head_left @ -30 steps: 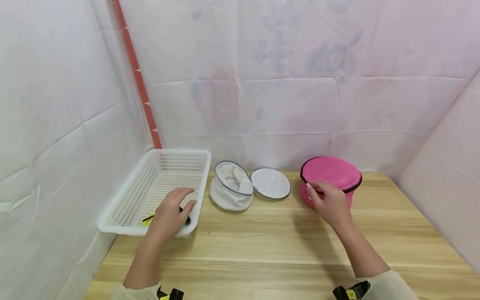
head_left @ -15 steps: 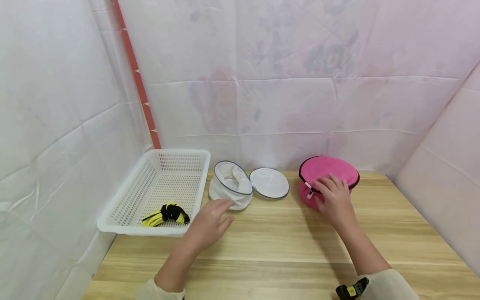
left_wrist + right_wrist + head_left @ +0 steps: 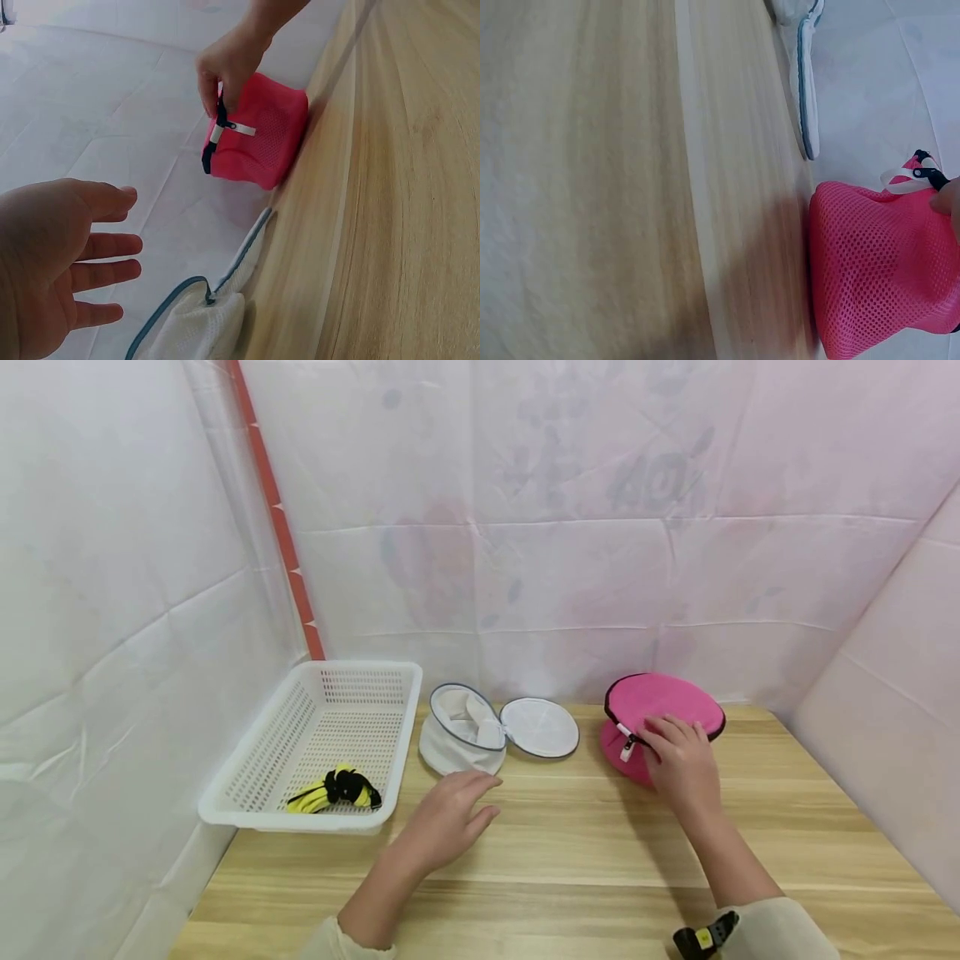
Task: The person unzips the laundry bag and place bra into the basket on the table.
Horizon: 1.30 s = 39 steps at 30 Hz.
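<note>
A round pink mesh laundry bag (image 3: 656, 697) with black trim stands at the right back of the table, its lid closed over the top. My right hand (image 3: 684, 768) pinches its front rim, fingers over the lid and thumb below, beside the white zipper tab (image 3: 626, 749). In the right wrist view, only the fingertips (image 3: 949, 204) show at the bag's black edge. My left hand (image 3: 453, 817) hovers over the table with fingers extended and holds nothing. Just beyond it sits a white laundry bag (image 3: 457, 753), its blue-edged round lid (image 3: 542, 728) folded back flat to the right.
At the left is a white perforated plastic basket (image 3: 405, 727) with a yellow and black bundle (image 3: 337, 789) in it. White sheeting (image 3: 570, 568) hangs behind the wooden table (image 3: 570, 860) and along both sides.
My left hand has moved right from above the basket, uncovering the yellow and black bundle. The right hand has shifted from the zipper tab to the pink bag's rim, which now sits slightly raised.
</note>
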Each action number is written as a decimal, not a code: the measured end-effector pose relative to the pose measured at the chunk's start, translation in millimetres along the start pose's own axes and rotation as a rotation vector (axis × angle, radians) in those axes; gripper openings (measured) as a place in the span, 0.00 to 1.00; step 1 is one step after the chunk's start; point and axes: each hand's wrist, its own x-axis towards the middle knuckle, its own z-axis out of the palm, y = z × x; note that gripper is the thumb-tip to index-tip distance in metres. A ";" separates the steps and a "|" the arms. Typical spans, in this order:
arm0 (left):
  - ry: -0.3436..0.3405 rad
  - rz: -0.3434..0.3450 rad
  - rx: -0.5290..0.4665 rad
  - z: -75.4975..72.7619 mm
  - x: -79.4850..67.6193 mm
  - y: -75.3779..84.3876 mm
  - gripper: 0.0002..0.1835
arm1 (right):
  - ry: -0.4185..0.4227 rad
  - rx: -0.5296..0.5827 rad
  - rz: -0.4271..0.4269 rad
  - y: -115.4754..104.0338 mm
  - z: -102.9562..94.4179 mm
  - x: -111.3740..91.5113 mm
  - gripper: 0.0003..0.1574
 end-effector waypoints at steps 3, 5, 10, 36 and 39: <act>-0.007 -0.011 -0.003 0.4 0.3 1.7 0.19 | 0.010 0.018 0.000 -1.5 -0.8 -0.9 0.13; -0.009 -0.018 -0.009 0.2 0.5 2.9 0.19 | 0.015 0.036 0.004 -4.1 -2.3 -1.0 0.11; -0.014 -0.026 -0.011 0.2 0.9 5.0 0.18 | 0.046 0.068 0.038 -14.8 -9.7 0.5 0.10; -0.001 -0.043 -0.041 -4.2 -0.6 5.0 0.18 | -0.179 0.243 0.237 -87.8 -42.7 6.9 0.10; 0.009 -0.043 -0.041 -4.9 -0.6 4.8 0.18 | -0.179 0.282 0.228 -95.1 -41.4 7.1 0.11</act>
